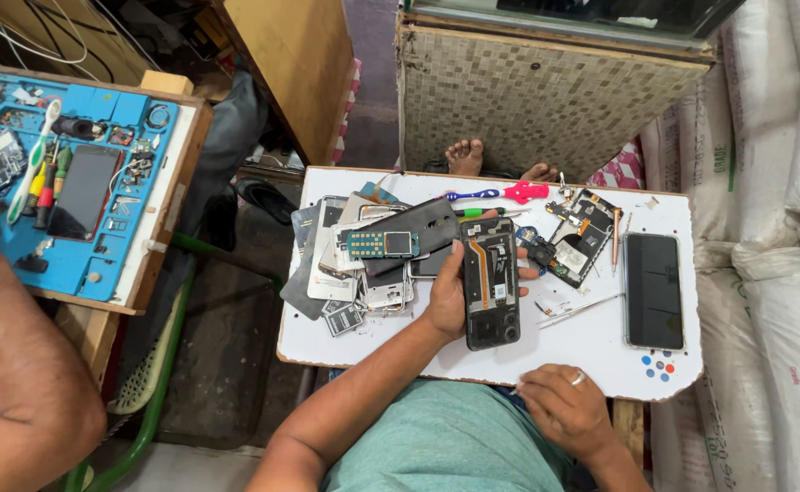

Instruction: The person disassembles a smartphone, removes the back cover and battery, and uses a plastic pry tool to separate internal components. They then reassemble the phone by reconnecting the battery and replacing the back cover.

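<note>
We see a black opened phone (490, 284) with orange strip, white surface (591, 342), blue mat (99, 114), pink-handled tool (525, 191).

co-worker's arm (17, 364) cut off at left, right hand (566, 408) fingertips hidden

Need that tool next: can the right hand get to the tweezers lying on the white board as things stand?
Probably yes. The right hand rests at the near edge of the white board, and the tweezers lie just beyond it on bare board, with nothing between. The left hand holds the opened phone off to the side.

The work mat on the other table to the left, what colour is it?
The work mat is bright blue, clearest in the head view.
</note>
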